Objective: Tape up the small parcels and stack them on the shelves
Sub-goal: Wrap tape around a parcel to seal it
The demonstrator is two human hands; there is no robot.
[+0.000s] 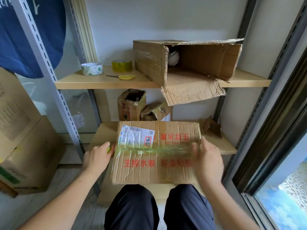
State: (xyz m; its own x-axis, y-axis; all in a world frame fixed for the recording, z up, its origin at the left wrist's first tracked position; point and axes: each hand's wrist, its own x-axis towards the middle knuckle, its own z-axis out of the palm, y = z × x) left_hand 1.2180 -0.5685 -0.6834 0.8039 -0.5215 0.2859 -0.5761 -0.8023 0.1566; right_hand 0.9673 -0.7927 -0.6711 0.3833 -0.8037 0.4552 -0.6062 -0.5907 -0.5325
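Knees: dark-trousered knees (159,206) fill the bottom centre of the frame.
Left hand: left hand (98,155), lower left, curled fingers gripping the parcel's left end over a bit of yellow.
Right hand: right hand (207,161), lower right, blurred; fingers lie along the parcel's right end, grip unclear.
Parcel: flat brown cardboard parcel with red lettering (156,153), centre frame, across the lower wooden shelf (221,146); a greenish tape strip runs along its seam beside a white shipping label (136,136).
Behind: two small worn cartons (144,107).
Upper shelf: upper wooden shelf (99,82), white patterned tape roll (91,68), yellow tape roll (122,65), yellow-handled scissors (123,77), large open torn carton (187,67) on its side.
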